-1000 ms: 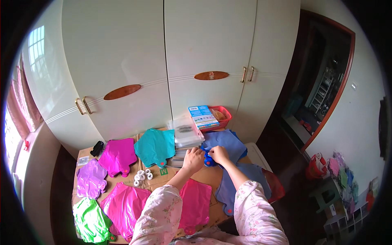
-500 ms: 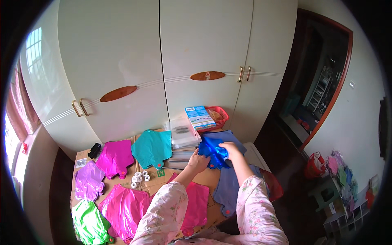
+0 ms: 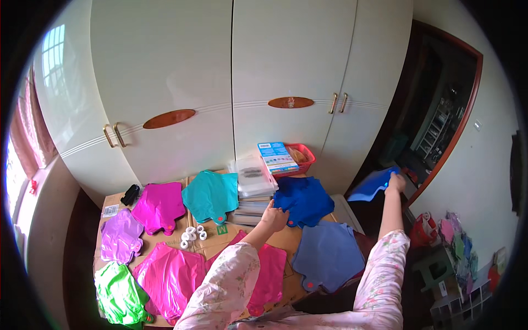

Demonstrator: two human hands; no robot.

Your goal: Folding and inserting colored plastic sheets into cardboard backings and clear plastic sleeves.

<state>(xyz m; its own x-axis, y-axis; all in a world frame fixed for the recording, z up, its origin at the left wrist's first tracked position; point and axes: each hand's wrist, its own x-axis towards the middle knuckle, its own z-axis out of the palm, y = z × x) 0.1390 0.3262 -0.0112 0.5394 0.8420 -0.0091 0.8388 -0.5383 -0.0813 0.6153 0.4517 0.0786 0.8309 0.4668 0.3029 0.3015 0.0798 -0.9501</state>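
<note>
I see a flat rectangular box (image 3: 278, 157), blue and white, lying tilted across the red basket (image 3: 304, 155) by the wardrobe. Beside it sits a stack of clear plastic packets (image 3: 253, 177). A small white label (image 3: 110, 210) sticks to the cardboard at the far left corner

The right hand (image 3: 395, 182) has moved from the dark blue pile (image 3: 303, 201) at centre out to the far right, arm extended, now gripping one blue flat piece (image 3: 371, 187) lifted clear of that pile. The left hand (image 3: 275, 215) has shifted slightly nearer, resting at the pile's left edge.
</note>
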